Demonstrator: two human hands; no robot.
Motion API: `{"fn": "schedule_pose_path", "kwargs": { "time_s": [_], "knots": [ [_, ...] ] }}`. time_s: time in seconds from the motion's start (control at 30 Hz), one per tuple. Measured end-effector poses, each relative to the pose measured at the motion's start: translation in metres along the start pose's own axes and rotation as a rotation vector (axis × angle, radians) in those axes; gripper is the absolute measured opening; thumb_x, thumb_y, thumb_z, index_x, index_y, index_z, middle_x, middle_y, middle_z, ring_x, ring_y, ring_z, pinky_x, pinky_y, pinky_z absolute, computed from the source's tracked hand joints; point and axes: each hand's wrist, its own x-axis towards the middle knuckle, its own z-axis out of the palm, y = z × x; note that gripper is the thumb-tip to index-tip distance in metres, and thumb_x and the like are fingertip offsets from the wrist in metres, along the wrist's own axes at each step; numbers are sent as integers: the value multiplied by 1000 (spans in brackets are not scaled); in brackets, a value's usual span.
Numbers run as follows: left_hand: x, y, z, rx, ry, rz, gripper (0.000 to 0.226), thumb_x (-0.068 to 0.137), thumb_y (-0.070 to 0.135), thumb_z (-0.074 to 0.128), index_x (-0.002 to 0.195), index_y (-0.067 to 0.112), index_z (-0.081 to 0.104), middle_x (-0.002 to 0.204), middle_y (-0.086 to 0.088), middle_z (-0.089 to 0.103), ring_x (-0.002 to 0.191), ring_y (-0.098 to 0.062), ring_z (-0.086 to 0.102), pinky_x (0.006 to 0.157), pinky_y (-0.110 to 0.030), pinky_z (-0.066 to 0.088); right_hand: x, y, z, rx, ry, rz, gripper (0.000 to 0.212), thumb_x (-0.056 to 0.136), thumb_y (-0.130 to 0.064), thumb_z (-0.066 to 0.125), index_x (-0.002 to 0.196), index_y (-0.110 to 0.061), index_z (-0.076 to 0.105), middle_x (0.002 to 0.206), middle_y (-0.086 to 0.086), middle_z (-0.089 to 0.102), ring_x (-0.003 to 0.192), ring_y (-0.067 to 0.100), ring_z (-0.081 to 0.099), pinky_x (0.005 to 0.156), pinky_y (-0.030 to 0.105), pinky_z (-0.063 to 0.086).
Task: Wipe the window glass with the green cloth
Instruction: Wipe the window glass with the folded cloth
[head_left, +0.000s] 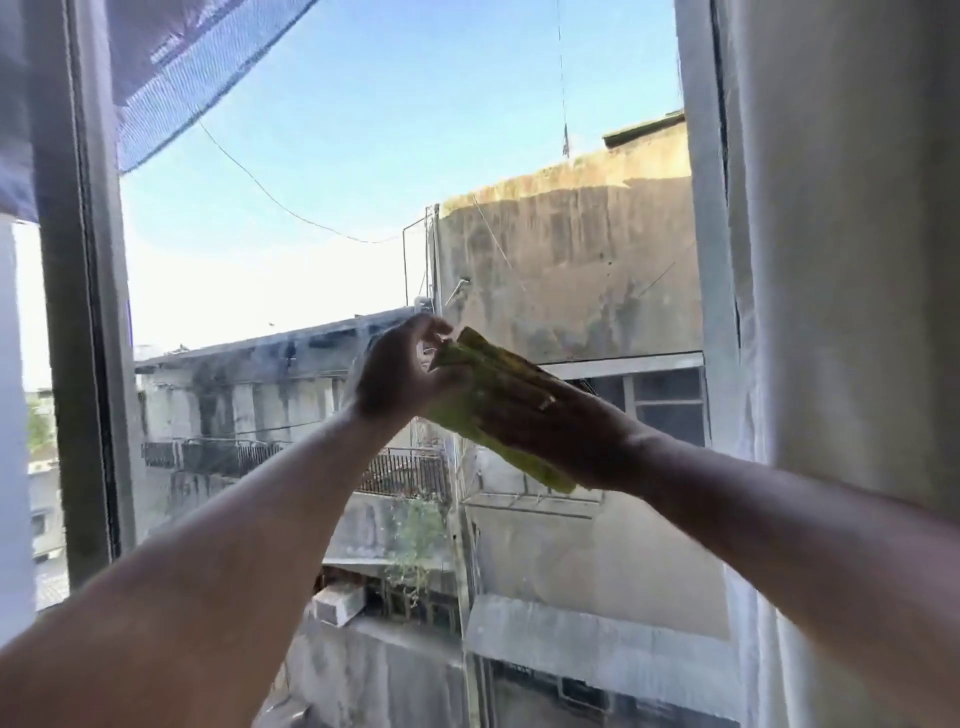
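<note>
Window glass (322, 218) ahead, folded green cloth (493, 384) between left hand (400, 374) pinching its end and right hand (561, 431) gripping it.

No text, label, brand, number or sign can be read anywhere, neither on the green cloth (498, 400) nor on the buildings (566, 270) outside.

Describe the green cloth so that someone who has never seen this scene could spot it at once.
Start at the big window glass with sky and grey buildings behind it. In front of its middle two bare forearms meet; the green cloth is the folded strip between the left hand and right hand. It is the only yellow-green thing in view.
</note>
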Motion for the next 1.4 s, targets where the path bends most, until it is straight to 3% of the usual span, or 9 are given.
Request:
{"fn": "schedule_pose_path", "kwargs": {
  "time_s": [0.17,0.3,0.47,0.63,0.83,0.93,1.03,1.27,1.4],
  "knots": [
    [4,-33,-7,431,136,332,51,92,48,61,130,13,61,128,-13,64,112,-27,62,91,-45,51,5,-12,13,215,39,147,60,83,-22,61,142,-14,57,153,10,51,146,37,42,118,54,38],
    [16,-57,-1,723,132,335,57,100,50,42,151,24,43,161,-13,37,148,-35,34,120,-57,22,28,-35,14,389,126,369,68,72,-28,56,138,-15,54,144,12,55,139,42,44,114,57,40],
    [25,-71,3,776,133,334,59,101,56,31,154,31,35,165,-10,28,152,-33,27,122,-59,17,53,-56,25,330,217,556,80,79,-44,51,154,-20,37,159,12,37,145,45,32,118,60,27],
    [24,-72,2,758,130,335,61,101,58,26,156,32,30,167,-11,23,153,-33,22,123,-60,14,-9,-44,62,162,192,310,77,86,-39,50,157,-19,28,164,9,26,152,38,23,126,53,11],
    [25,-71,7,791,138,315,60,102,57,23,157,34,25,168,-11,18,155,-33,18,124,-59,11,-9,17,59,243,254,1088,75,96,-38,34,162,-14,10,168,23,10,154,48,11,120,68,23],
    [25,-75,5,776,152,337,60,102,58,20,157,33,27,167,-10,20,154,-32,19,123,-58,11,33,-62,63,296,282,688,80,89,-40,45,161,-24,16,170,8,9,157,30,-7,125,57,11],
    [25,-75,4,770,154,348,59,103,56,24,156,31,30,167,-11,22,154,-32,21,123,-58,13,12,-84,66,218,191,141,71,89,-40,53,156,-26,34,165,-1,30,156,28,18,129,49,7],
    [25,-75,9,776,184,352,57,104,53,22,157,31,28,167,-12,22,154,-33,21,123,-60,14,7,39,57,237,273,1101,69,103,-45,21,162,-18,-3,170,19,8,154,47,11,116,66,33],
    [24,-75,9,800,191,352,56,105,51,23,156,31,30,167,-11,23,154,-33,22,123,-60,16,41,-80,62,283,294,469,75,93,-35,46,161,-30,16,172,2,8,157,36,6,125,59,18]
  ]
}}
